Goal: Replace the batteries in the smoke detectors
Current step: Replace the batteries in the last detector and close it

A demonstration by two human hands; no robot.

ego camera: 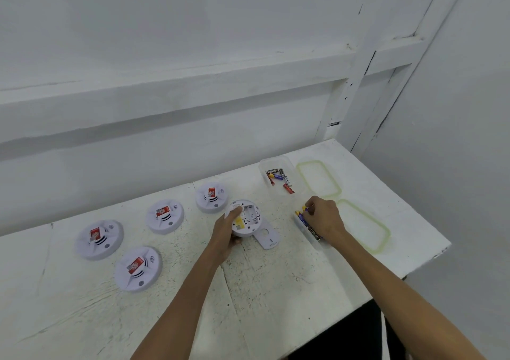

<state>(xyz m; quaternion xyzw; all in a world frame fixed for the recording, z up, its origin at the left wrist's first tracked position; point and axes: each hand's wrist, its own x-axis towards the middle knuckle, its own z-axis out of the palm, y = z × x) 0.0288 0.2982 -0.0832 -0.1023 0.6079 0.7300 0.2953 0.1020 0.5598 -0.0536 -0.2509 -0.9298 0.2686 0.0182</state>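
My left hand [226, 235] grips an opened white smoke detector [246, 219], turned back-side up with its battery bay showing. Its detached back plate [269, 238] lies on the table just right of it. My right hand [323, 218] reaches into the near clear container [314, 242] and pinches a blue-and-yellow battery [301, 211] among the batteries there. A second clear container [265, 166] farther back holds several batteries [278, 178]. Several closed detectors with red labels lie to the left: [212, 196], [165, 216], [99, 239], [138, 269].
Two clear lids with yellow-green seals [318, 178], [364, 225] lie right of the containers. The white table [276, 290] ends at a right edge near the lids. A white panelled wall [193, 83] stands close behind.
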